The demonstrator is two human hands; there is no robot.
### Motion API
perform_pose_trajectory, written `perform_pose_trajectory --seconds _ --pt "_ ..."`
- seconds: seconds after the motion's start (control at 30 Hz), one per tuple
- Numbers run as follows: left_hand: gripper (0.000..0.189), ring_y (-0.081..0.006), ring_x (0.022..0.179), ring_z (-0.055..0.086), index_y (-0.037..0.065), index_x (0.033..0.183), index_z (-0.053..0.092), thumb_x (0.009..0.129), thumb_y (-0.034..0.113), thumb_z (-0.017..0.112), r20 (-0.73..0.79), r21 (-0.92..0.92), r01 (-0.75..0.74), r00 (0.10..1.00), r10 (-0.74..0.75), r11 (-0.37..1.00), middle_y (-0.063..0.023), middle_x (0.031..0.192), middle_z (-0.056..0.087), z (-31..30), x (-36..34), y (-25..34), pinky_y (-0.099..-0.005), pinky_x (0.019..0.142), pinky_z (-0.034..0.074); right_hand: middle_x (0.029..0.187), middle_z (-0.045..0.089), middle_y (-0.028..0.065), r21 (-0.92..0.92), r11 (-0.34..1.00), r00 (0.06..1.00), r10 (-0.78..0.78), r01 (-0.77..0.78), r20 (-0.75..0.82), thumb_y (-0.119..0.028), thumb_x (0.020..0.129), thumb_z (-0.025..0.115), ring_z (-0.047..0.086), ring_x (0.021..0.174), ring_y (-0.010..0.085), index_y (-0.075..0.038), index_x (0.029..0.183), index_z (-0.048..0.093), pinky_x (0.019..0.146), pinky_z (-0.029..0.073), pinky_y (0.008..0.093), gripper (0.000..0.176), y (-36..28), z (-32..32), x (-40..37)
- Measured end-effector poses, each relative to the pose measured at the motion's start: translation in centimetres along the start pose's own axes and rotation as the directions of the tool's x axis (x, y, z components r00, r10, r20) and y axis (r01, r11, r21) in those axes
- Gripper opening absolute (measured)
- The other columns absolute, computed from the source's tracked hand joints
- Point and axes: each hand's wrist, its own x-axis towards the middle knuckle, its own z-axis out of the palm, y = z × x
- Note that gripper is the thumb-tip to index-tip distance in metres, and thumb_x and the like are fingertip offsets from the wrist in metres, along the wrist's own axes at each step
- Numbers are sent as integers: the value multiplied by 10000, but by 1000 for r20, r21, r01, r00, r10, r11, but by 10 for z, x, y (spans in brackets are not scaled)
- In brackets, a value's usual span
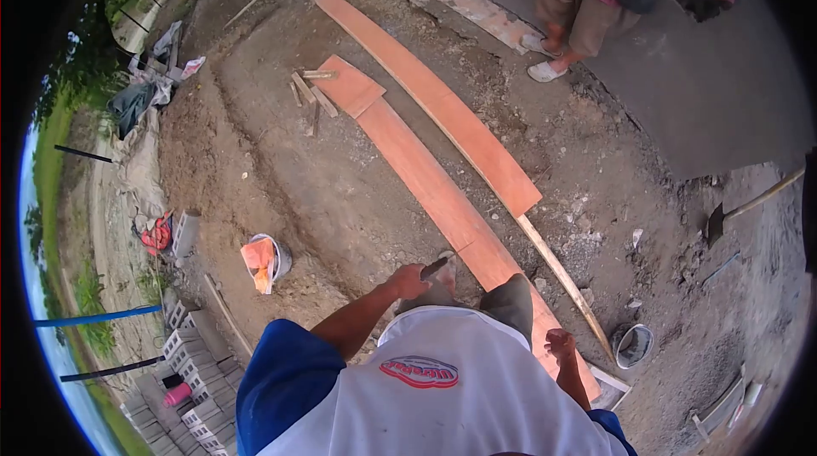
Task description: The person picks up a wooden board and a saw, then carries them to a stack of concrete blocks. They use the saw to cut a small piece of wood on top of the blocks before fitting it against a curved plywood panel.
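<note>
My left hand (411,282) is closed around a short dark tool (434,267) whose kind I cannot make out; its end sticks out up and to the right. Below it lies a long orange-brown plywood strip (417,171), which runs under me from the far left to the lower right. My right hand (560,343) is over the near end of this strip, with its fingers curled; whether anything is in them is hidden. A second plywood strip (442,103) lies to the right, with a narrow wooden batten (563,279) running on from its near end.
A white bucket (282,260) holding orange material stands at left; a smaller bucket (633,345) sits at right. Short wood offcuts (315,100) lie by the far strip end. A person (587,9) is on wet concrete (706,98). Hollow blocks (196,367) are stacked lower left.
</note>
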Motion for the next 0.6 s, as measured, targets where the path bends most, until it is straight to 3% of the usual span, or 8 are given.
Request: perform_pose_trajectory --seconds 0.07,0.13,0.23,0.27,0.3,0.33,0.4,0.6 --pt "420 -383 987 645 26 1061 642 795 349 679 -64 -9 20 998 -21 1000 -230 1015 671 -8 1 -5 -438 843 512 748 661 59 -139 988 995 82 -73 57 -57 835 677 624 567 158 -20 932 682 443 475 280 105 -18 -8 -1" --pt "442 -387 1032 636 18 1083 648 816 371 665 -83 -42 65 994 -68 997 -242 1056 666 -12 3 -10 -445 878 510 739 659 56 109 974 950 162 -197 267 -76 832 688 621 556 169 -32 922 685 434 480 282 100 6 -31 37" --pt "470 -398 1015 641 14 1104 641 831 396 643 -194 -181 97 972 -132 979 -260 1031 668 -31 -19 13 -453 865 512 746 665 54 -257 964 982 107 -63 159 -84 823 697 636 581 170 -46 922 690 448 493 284 107 -17 -27 58" --pt "472 -402 1002 644 11 1108 640 835 396 643 -215 -197 109 965 -152 974 -261 1014 670 -33 -25 17 -456 854 514 779 690 68 -193 979 945 1 66 326 -117 806 707 670 663 174 -52 970 699 541 536 303 176 -12 -42 87" --pt "473 -406 990 647 9 1112 638 840 397 643 -238 -213 119 957 -169 970 -263 996 672 -35 -28 20 -458 844 516 797 699 72 -600 584 829 -280 547 484 -135 804 705 680 710 169 -54 988 700 598 544 305 201 -19 -43 105" --pt "475 -410 977 650 7 1115 637 845 398 643 -264 -231 127 946 -188 965 -265 979 674 -37 -28 23 -461 834 518 816 708 76 -661 -137 588 -350 738 729 -154 802 703 690 757 164 -56 1007 700 656 553 308 227 -36 -42 123" --pt "467 -418 948 655 13 1108 644 854 404 646 -293 -352 124 927 -235 928 -259 943 677 -36 -32 27 -459 806 522 860 722 88 -692 393 795 -339 606 504 -208 801 701 698 819 169 -54 1010 700 735 556 308 260 -90 -28 137" --pt "491 -416 833 663 4 1061 662 893 465 637 -437 -440 132 833 -340 888 -254 828 664 -17 -40 58 -448 722 515 804 695 77 -466 813 899 -151 349 410 -126 834 664 657 668 146 -22 916 711 554 525 282 140 -238 -9 191"
